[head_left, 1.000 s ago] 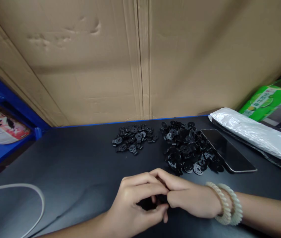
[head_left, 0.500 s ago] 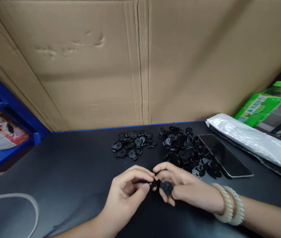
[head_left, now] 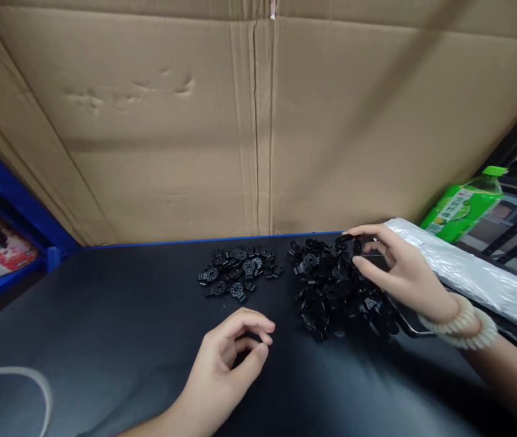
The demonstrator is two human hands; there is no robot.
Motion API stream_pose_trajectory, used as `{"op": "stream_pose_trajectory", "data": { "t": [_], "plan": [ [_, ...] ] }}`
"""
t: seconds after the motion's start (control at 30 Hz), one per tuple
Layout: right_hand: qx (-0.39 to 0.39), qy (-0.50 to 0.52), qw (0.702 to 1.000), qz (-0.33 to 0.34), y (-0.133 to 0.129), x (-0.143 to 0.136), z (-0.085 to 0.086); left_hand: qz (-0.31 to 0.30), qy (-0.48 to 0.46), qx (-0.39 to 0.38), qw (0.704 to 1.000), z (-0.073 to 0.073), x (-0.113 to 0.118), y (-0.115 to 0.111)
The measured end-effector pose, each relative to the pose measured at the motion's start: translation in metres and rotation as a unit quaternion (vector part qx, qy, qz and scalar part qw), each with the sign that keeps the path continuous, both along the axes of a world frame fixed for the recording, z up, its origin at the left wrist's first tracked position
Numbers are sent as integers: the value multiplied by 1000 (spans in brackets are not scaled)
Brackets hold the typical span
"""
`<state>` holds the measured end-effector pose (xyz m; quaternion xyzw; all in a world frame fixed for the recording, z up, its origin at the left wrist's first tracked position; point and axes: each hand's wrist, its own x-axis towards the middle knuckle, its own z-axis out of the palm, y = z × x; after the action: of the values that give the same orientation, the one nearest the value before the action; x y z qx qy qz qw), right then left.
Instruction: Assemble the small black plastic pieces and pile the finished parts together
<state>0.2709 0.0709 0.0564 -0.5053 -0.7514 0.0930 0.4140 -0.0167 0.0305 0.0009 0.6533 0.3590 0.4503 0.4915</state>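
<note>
My left hand (head_left: 228,364) hovers over the dark tabletop at the lower middle. Its fingers are loosely curled, with a gap between thumb and fingertips and nothing in it. At the right, my right hand (head_left: 401,270) reaches over the back of a large pile of black plastic parts (head_left: 331,288). A small round black plastic part (head_left: 357,247) shows between its thumb and fingers, in their grip. To the left of that pile lies a smaller heap of black parts with perforated round heads (head_left: 240,267); neither hand touches it.
Behind the table (head_left: 116,315) stands a cardboard wall (head_left: 162,133). A phone (head_left: 415,328), mostly hidden by my right hand, lies beside the large pile. Along the right edge are a silvery-white package (head_left: 490,273) and a green-labelled bottle (head_left: 461,206). A pale cable (head_left: 42,382) curves at lower left.
My hands have come apart. The right one moved away and up to the large pile. The black parts between my fingers have left my left hand, which has loosened. The view has shifted slightly.
</note>
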Motion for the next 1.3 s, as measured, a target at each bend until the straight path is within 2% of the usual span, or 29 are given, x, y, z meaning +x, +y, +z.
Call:
{"op": "stream_pose_trajectory", "data": {
  "t": [0.13,0.23,0.33,0.4,0.47,0.57,0.7,0.8,0.87,1.0,1.13,1.2,1.3],
  "plan": [
    [-72,12,997,30,20,13,-10,-41,-10,6,999,-2,-3,0],
    [-117,21,991,67,23,11,-12,-69,-16,-9,997,-3,-7,0],
    [-140,18,987,72,21,8,-9,-83,-9,-6,996,-2,-9,1],
    [-138,4,988,63,19,7,-8,-85,25,16,996,1,-9,0],
    [-130,-7,990,54,17,6,-7,-73,100,58,991,4,-8,-1],
    [-118,-19,992,49,16,5,-8,-48,224,151,961,8,-8,-5],
    [-103,-31,993,57,15,4,-11,-37,358,264,895,5,-13,-7],
    [-60,-22,997,49,14,3,-12,6,447,294,845,0,-17,-6],
    [-26,-1,999,40,10,1,-11,20,473,297,829,-1,-17,-6],
    [-1,29,998,56,-8,-11,-4,14,462,275,843,2,-14,-7],
    [-50,50,990,120,-37,-38,-5,-19,421,282,862,2,-10,-8],
    [-100,59,978,176,-49,-55,-14,-31,397,310,863,-1,-11,-8],
    [-197,48,937,286,-58,-77,-38,-22,373,314,873,-5,-13,-6]
  ]
}}
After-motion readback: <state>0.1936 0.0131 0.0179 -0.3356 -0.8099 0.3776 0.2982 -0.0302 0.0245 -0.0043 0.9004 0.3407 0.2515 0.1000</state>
